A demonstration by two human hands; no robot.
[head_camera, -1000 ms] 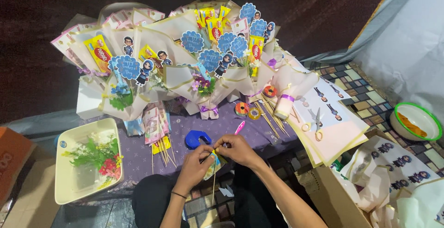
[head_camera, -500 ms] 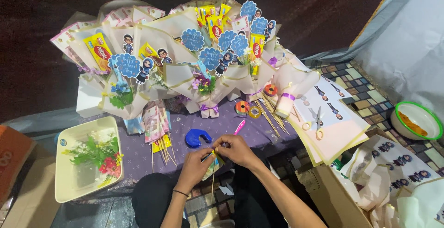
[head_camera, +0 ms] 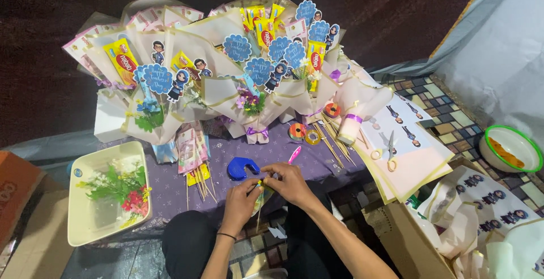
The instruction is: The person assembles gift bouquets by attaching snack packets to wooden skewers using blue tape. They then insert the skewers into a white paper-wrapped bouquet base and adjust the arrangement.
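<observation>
Biggest thing in view: a bank of paper-wrapped bouquets (head_camera: 226, 75) across the back of the purple cloth (head_camera: 170, 185), stuffed with snack packs and blue cut-out toppers. Right of them, a stack of pastel paper sheets (head_camera: 408, 160) with scissors (head_camera: 390, 150) lying on top. Left, a cream tray (head_camera: 85, 222) holding artificial flowers (head_camera: 122, 191). Far right, a green-rimmed bowl (head_camera: 510, 148) on the tiled floor.

Mid-size: loose wooden skewers (head_camera: 331, 140) and tape rolls (head_camera: 303, 133) near the bouquets, a blue tape dispenser (head_camera: 242, 168) and a pink pen (head_camera: 294, 155) just beyond the hands.

Smallest, and the work itself: a small wrapped piece on a skewer (head_camera: 262, 199), held over the lap at the cloth's near edge. Left hand (head_camera: 241, 199) pinches it from the left, right hand (head_camera: 292, 182) pinches from above-right, fingertips pressed together on it. Exactly what's under the fingers is too small to tell.

Handling call: light, thin stick is stiff but snaps easily, the wrap is probably slick and crushable. Best held at the junction of stick and wrap, light pinch.
</observation>
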